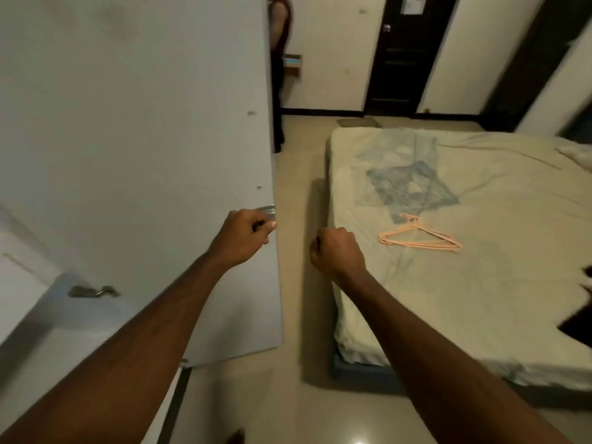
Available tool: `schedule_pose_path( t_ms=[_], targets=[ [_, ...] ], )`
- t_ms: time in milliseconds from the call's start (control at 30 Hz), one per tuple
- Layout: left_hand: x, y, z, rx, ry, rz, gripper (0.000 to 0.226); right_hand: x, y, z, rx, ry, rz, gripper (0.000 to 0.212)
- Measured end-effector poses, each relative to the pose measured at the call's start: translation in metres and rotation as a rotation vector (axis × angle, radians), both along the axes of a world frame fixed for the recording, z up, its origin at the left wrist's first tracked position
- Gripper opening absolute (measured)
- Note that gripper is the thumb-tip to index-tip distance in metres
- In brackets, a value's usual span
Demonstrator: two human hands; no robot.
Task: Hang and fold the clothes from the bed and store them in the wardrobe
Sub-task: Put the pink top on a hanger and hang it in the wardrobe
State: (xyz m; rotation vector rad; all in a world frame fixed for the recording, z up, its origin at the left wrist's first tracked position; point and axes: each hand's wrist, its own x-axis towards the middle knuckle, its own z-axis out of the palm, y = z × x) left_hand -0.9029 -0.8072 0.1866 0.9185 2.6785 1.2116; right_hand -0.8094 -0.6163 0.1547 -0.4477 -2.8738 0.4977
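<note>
Gripping what seems a door handle [268, 209], left hand [245, 233].

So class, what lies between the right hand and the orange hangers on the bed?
Only bare bedsheet. In the head view, nothing sits between the right hand and the orange hangers.

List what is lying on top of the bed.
On the bed lie peach hangers on a pale sheet with a blue pattern. A dark item shows at the right edge; anything under the sheet is hidden.
</note>
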Motion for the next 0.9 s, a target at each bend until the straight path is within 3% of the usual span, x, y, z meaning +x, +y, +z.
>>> schedule_pose_path(
  t_ms=[367,900],
  targets=[
    [0.067,0.253,-0.051,-0.108,-0.033,-0.489,0.030,0.131,0.191,-0.047,-0.066,-0.065,-0.478,0.026],
    [0.120,0.585,-0.084,-0.143,-0.006,-0.874,0.032,0.232,0.441,-0.062,-0.121,-0.080,-0.938,0.034]
  ],
)
